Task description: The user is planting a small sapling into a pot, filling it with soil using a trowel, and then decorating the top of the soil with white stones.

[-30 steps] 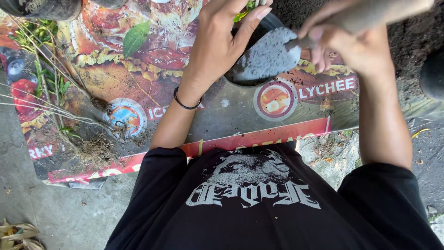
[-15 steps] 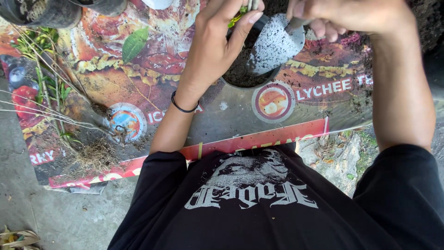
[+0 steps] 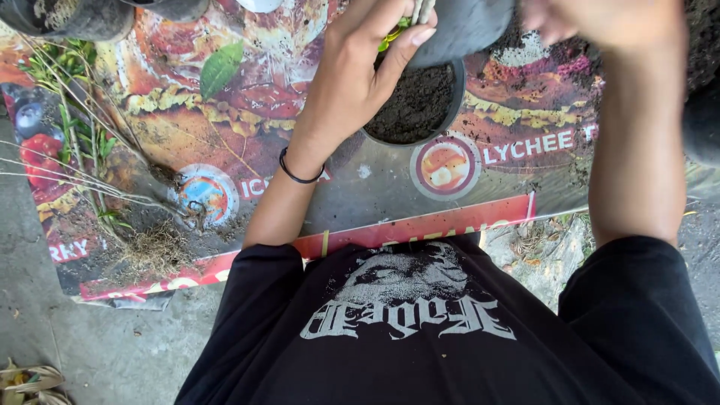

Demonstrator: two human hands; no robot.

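Compared with a second ago, trowel [image 3: 461, 26] lifted off the pot [image 3: 416, 105]: then resting flat across the pot mouth and hiding the soil, now raised and tipped toward the far edge of the printed sheet [image 3: 225, 150], soil surface [image 3: 412, 101] open to view. Judged from that, one load of soil likely delivered, pot filled close to the rim but not heaped. Right forearm swung nearer to the right edge of the sheet, blurred from motion.

Left hand [image 3: 352, 82] curled over the near-left rim of the pot, fingers closed around thin pale stems [image 3: 421, 9], thumb pressed beside them, a bit of yellow-green leaf just under the fingers. Black band [image 3: 300, 176] on that wrist. Right hand [image 3: 600, 19] at the top edge of view, clenched, apparently on the trowel handle, though too smeared to make out the grasp itself.

Pot standing on the far middle of the sheet, directly under the left hand, just left of the right arm. Loose green leaf [image 3: 221, 67] and uprooted weeds [image 3: 82, 150] well apart toward the left edge. Dark pots [image 3: 71, 16] at the far-left corner.
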